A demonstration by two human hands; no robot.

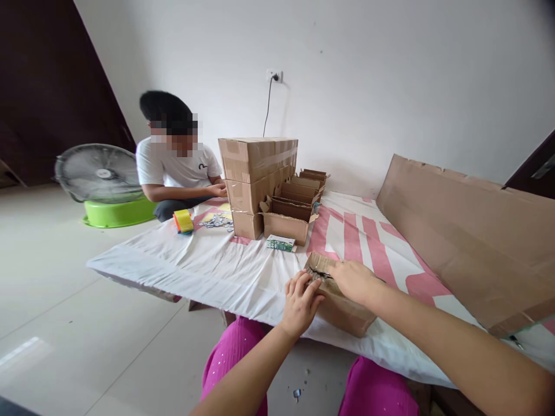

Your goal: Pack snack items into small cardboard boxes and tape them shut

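A brown cardboard box [347, 315] lies at the front edge of the cloth-covered table, with dark, shiny material showing at its top. My left hand [300, 303] rests on the box's near left edge, fingers spread and bent over the rim. Over the top of the same box is my right hand [352, 280], its fingers bent down and their tips hidden, so what it holds cannot be made out. Just beyond the box, a small green and white carton [281, 243] lies on the cloth beside an open cardboard box [286, 222].
Taped boxes [248, 188] stand stacked mid-table, with several open boxes [303, 188] behind. A seated person [173, 164] is at the left, near small silvery pieces [217, 221] and a yellow object [183, 221]. A large cardboard sheet [455, 237] leans at the right.
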